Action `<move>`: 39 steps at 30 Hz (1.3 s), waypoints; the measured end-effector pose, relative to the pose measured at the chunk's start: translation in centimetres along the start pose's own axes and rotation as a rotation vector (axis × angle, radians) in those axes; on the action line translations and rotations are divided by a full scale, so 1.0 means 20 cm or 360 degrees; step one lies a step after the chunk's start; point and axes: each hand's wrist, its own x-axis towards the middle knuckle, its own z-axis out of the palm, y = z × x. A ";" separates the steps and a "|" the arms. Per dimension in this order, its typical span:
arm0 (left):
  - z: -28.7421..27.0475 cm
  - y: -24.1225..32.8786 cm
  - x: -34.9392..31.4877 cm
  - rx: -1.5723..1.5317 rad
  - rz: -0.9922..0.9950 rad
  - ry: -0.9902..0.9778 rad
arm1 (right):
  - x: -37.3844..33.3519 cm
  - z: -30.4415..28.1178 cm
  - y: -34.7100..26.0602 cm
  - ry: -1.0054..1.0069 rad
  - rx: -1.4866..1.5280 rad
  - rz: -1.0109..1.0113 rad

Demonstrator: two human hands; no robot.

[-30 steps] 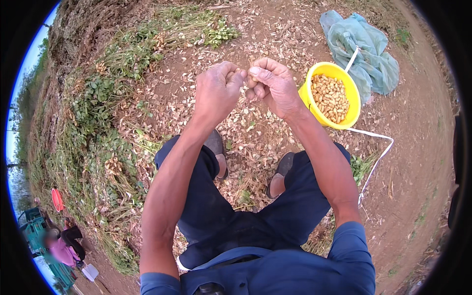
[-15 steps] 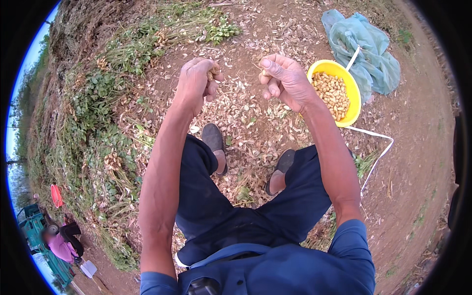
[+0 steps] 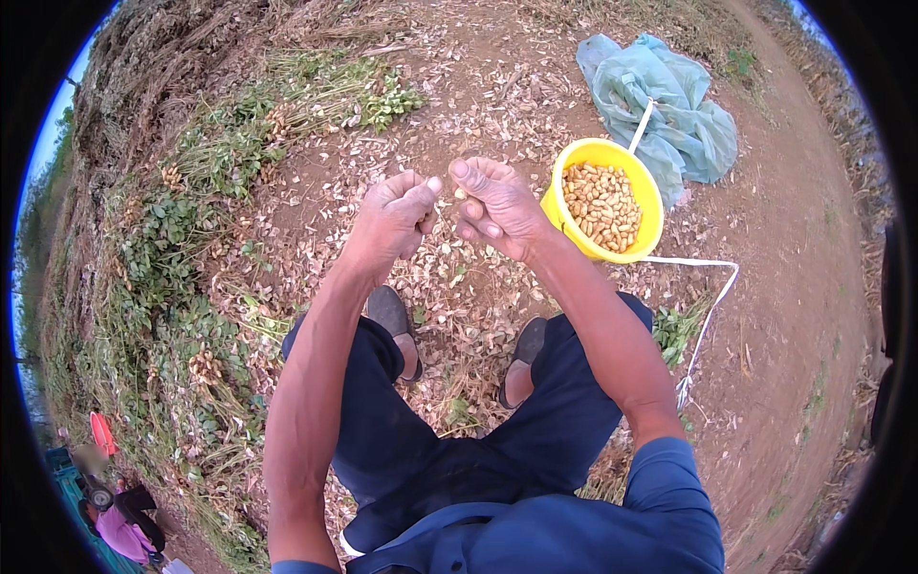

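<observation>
A small peanut pod point(image 3: 461, 192) is pinched between left hand point(image 3: 397, 212) and right hand point(image 3: 497, 206), both grips narrow, for splitting, the yellow bucket point(image 3: 574, 158) of pods at three o'clock.

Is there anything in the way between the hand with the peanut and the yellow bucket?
Nothing visible. The right hand pinches a small peanut, and the yellow bucket sits open-topped right beside it, on the ground below.
</observation>
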 end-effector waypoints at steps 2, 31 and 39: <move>0.01 -0.01 0.01 0.0027 0.0017 -0.0006 | -0.01 0.04 0.01 0.0068 -0.0049 -0.0053; 0.03 0.00 0.02 -0.0225 0.0038 0.0279 | 0.02 0.05 0.15 0.0233 -0.1252 -0.0941; 0.04 -0.03 0.04 0.0045 0.0158 0.0168 | 0.00 0.04 0.08 -0.0116 -0.0839 -0.0254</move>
